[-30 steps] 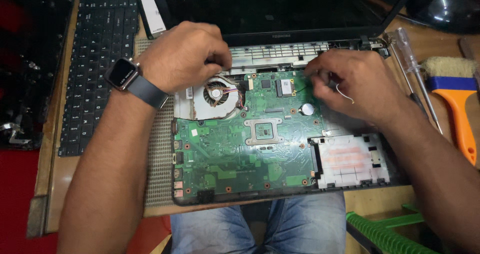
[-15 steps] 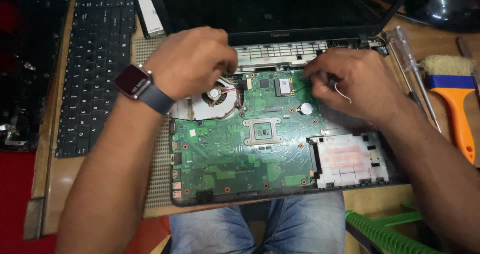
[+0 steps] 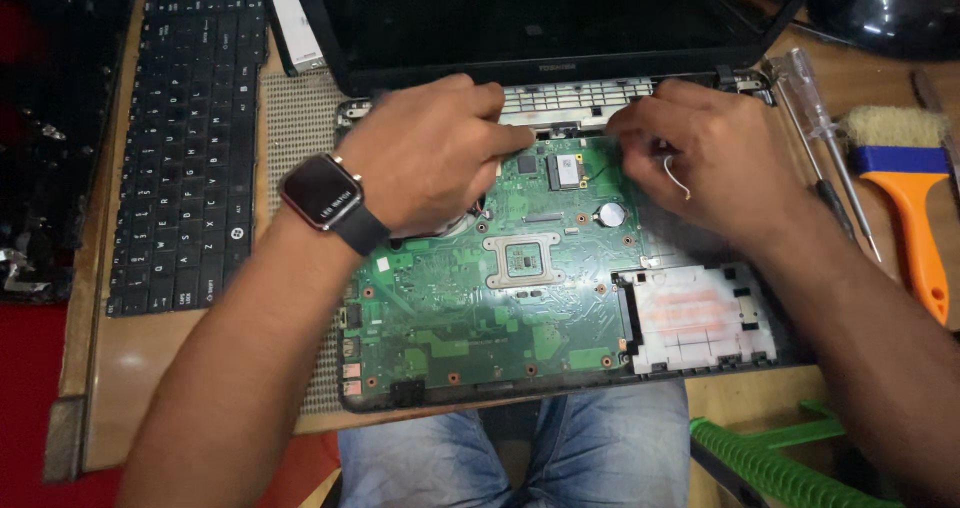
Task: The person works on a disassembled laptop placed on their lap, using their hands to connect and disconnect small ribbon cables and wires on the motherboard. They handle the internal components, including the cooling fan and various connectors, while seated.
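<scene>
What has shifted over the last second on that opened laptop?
The left hand slid right across the green circuit board, now covering the round cooling fan, fingertips nearer the right hand. Right hand, black detached keyboard and orange-handled brush stayed put. Nothing visibly grasped or released.

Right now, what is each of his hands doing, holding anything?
Left hand: curled, fingertips on the green circuit board near its top edge; grip cannot be told.
Right hand: curled over the board's top; whether it holds anything is hidden.

Electronics repair workbench: opened laptop, loose keyboard, screwdriver, brush
</scene>
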